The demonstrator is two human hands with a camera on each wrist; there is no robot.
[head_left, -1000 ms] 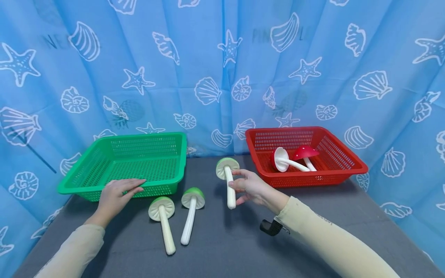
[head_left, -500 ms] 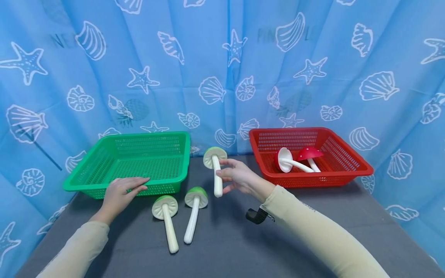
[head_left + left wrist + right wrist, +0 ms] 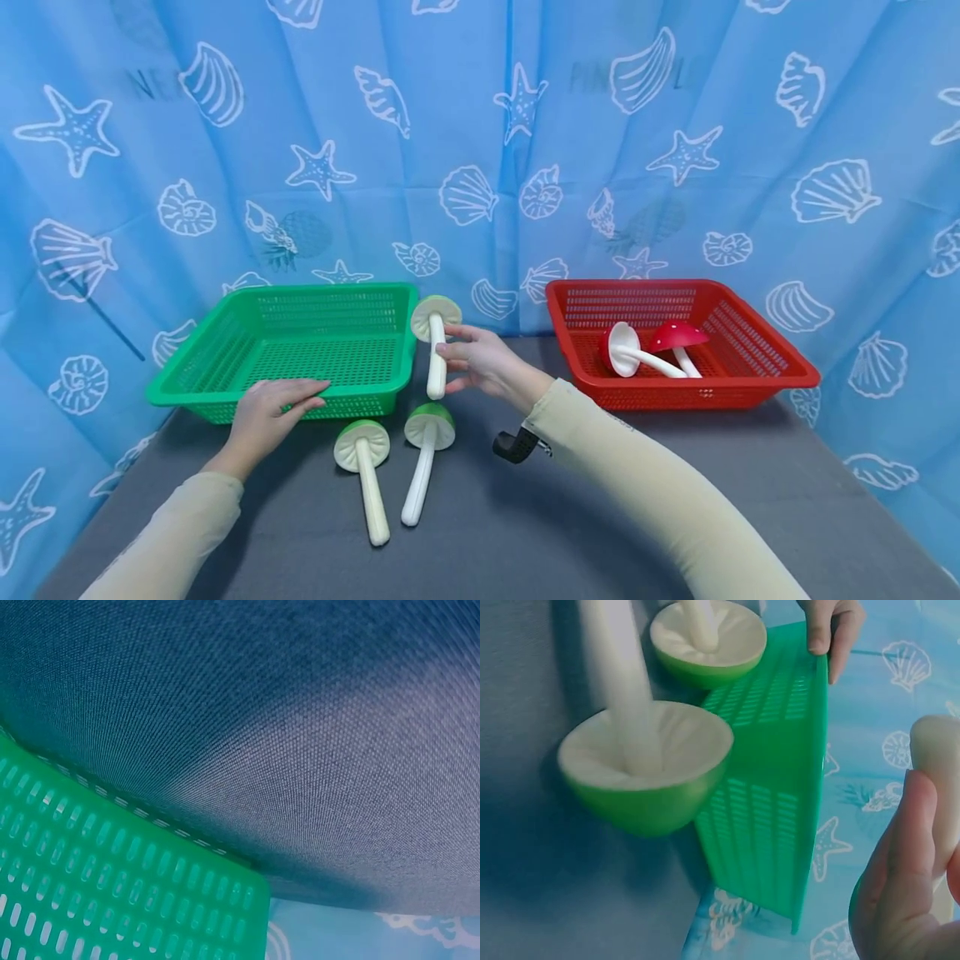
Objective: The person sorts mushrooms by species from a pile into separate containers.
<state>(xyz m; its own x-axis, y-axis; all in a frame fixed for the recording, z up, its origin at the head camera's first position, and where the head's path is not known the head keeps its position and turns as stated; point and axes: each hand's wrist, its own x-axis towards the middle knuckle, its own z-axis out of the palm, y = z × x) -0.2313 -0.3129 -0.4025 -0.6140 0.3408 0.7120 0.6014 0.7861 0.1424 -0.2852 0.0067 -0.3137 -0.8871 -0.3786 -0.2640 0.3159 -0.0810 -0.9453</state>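
Observation:
In the head view my right hand pinches the white stem of a green-capped toy mushroom, its pale underside facing me. The cap is raised at the right end of the green basket, overlapping its rim in this view. My left hand holds that basket's front rim, fingers over the edge and thumb outside; the right wrist view shows its fingertips at the rim. Two more green-capped mushrooms, one left and one right, lie in front of the basket, stems toward me.
A red basket stands at the right with two red-capped mushrooms, one facing up and one with white dots. A grey cloth covers the table. Behind hangs a blue curtain with shell prints.
My right hand has carried the mushroom leftward and up from near the red basket to the green basket's right end. My left hand stays on the rim. The view has shifted slightly.

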